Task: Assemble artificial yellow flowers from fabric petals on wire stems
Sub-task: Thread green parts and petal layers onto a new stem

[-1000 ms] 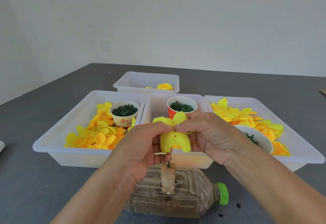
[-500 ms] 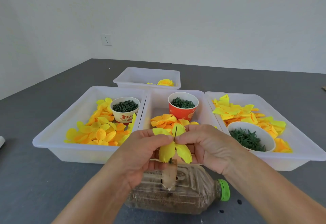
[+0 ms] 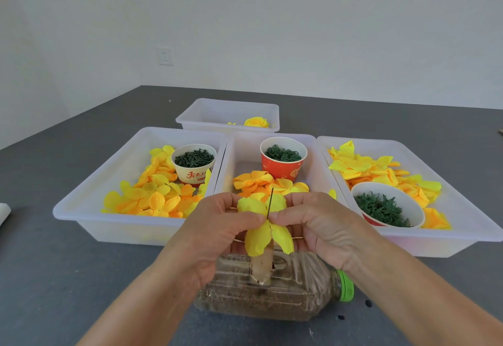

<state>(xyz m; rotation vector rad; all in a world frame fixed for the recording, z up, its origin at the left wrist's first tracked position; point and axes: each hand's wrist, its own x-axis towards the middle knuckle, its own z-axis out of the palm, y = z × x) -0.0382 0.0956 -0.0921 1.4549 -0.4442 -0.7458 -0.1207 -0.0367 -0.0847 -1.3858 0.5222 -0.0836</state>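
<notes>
Yellow petal piece [image 3: 268, 222] pinched on both sides, left hand [image 3: 226, 232] and right hand [image 3: 317, 227] each in clenched fingertip grip on it. Dark wire stem [image 3: 270, 202] seen poking up through petal centre. Piece held above sand-filled bottle [image 3: 275, 290] (lying on its side, green cap right) on grey counter [image 3: 68, 277], just before middle tray [image 3: 272, 160].

Dark grey table [image 3: 81, 277], four white trays [image 3: 89, 217], sand-filled bottle [image 3: 285, 299]
</notes>
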